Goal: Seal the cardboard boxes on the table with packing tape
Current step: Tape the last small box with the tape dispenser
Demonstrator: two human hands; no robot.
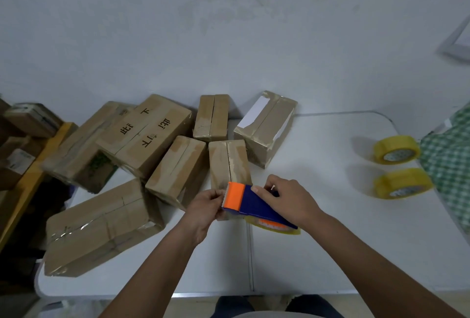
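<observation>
Several brown cardboard boxes lie on the white table. A narrow box stands just beyond my hands. My right hand grips a blue and orange tape dispenser over the table's middle, with its yellowish tape roll hanging below. My left hand pinches at the orange toothed end of the dispenser, fingers closed there. Whether a tape end sits between those fingers is not visible. A large box lies at the near left.
Two spare yellow tape rolls rest on the table's right side, next to a green checked cloth. More boxes sit on a yellow-edged shelf off the table's left. A white wall rises behind the table.
</observation>
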